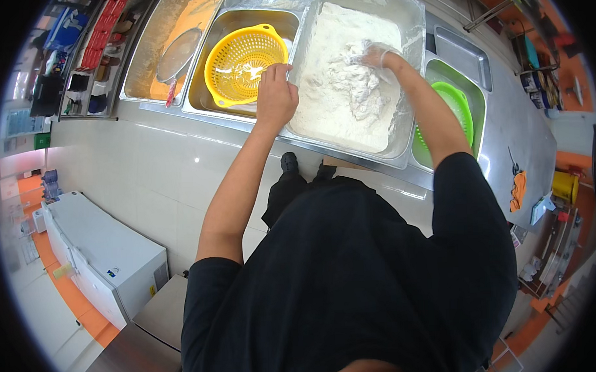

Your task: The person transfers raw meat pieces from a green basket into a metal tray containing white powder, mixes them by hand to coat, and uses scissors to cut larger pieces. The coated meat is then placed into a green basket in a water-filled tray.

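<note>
My right hand (374, 55), in a clear plastic glove, reaches into white flour (344, 32) in a large clear tub (410, 10). It touches a heap of flour-coated pieces (366, 92); its fingers are blurred and dusted, so I cannot tell whether they grip any. My bare left hand (277, 95) has its fingers bent at the tub's left rim, next to a yellow colander (215, 66). That colander sits tilted in a steel pan (194, 103) left of the tub, and no food is visible in it.
Further left, a steel pan (132, 86) of orange powder (186, 22) holds a mesh strainer (177, 55) with a red handle. To the right are a green colander (455, 106) in a pan and a shallow steel tray (463, 52). A white chest freezer (103, 237) stands behind left.
</note>
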Tool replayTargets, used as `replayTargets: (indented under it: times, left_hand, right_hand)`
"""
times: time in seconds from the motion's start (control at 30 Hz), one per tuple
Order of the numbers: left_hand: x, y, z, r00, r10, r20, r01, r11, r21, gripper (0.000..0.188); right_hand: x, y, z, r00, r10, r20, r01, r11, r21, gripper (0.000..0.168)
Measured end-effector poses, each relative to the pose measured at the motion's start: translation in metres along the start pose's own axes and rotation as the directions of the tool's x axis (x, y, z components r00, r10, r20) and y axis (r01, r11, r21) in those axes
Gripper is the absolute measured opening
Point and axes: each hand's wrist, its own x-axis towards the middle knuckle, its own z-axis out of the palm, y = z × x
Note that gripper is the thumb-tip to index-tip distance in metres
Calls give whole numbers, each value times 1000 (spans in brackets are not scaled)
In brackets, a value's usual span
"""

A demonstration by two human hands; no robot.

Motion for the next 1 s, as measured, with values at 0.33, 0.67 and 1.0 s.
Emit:
replayTargets:
  times: [0.33,0.67,1.0]
  left_hand:
    - [-4,0,-3,1000,-12,-13,12,1000,16,36]
    - [-5,-1,-6,1000,-8,-9,9,1000,11,37]
    - [-2,-2,-3,1000,-12,15,12,1000,6,36]
  right_hand:
    - [48,-49,20,907,-133,399,292,882,-370,70]
    - [-29,-138,79,761,-230,606,618,542,-570,54]
    - [-76,-112,152,742,-635,215,597,480,-643,34]
